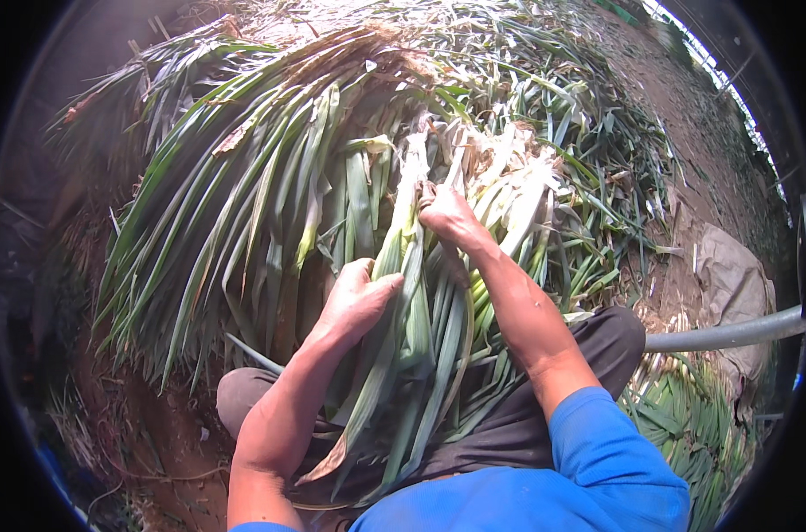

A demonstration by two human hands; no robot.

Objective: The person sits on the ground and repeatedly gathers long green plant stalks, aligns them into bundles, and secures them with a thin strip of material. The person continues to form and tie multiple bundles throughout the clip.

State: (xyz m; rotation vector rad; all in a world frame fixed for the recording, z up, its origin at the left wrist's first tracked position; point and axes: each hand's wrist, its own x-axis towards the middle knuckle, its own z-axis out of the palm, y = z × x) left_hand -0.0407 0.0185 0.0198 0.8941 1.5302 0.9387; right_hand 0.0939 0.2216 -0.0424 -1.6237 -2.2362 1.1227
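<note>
A large green onion (395,243) lies across the space in front of me, pale root end away and leaves trailing over my lap. My left hand (364,292) is closed around it where the shank turns to green leaves. Farther up, my right hand (447,211) has its fingers pinched at the side of the pale shank, apparently on an outer leaf layer; the fingertips are partly hidden. A strip of brownish leaf (456,265) hangs below that hand. Just right of it rests a bunch of green onions (519,193) with whitish, peeling bases and roots.
A thick heap of long-leaved green onions (243,179) spreads to the left. Loose stripped leaves (562,73) cover the ground ahead. At right are a grey metal pipe (722,334), a beige cloth sack (732,279) and laid-out onions (689,412). Brown soil (170,432) shows lower left.
</note>
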